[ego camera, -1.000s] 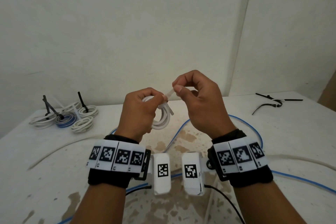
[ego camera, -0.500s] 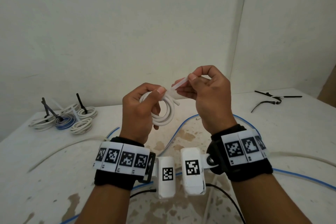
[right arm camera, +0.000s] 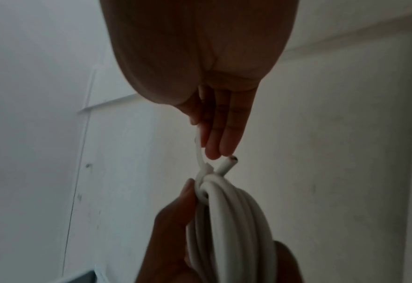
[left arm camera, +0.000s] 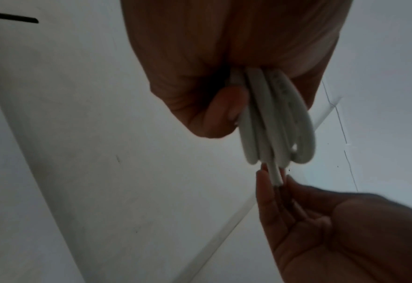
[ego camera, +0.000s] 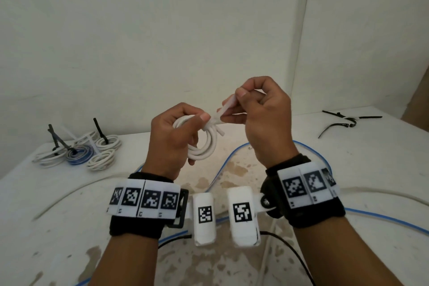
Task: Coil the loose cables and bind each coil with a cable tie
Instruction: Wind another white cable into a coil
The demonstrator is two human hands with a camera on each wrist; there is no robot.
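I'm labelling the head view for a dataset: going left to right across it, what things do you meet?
Bound coils → left hand → white coil → white cable tie → right hand → black cable ties.

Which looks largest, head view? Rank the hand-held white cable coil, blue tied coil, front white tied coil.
1. Hand-held white cable coil, though nearest camera.
2. Blue tied coil, front white tied coil: alike.

The head view looks forward and down on both hands above the tabletop [ego camera: 69, 227], facing the wall. Each wrist view sits close under its palm, looking along the fingers. All three share the coil [ego camera: 204, 146] [left arm camera: 272, 122] [right arm camera: 226, 220].
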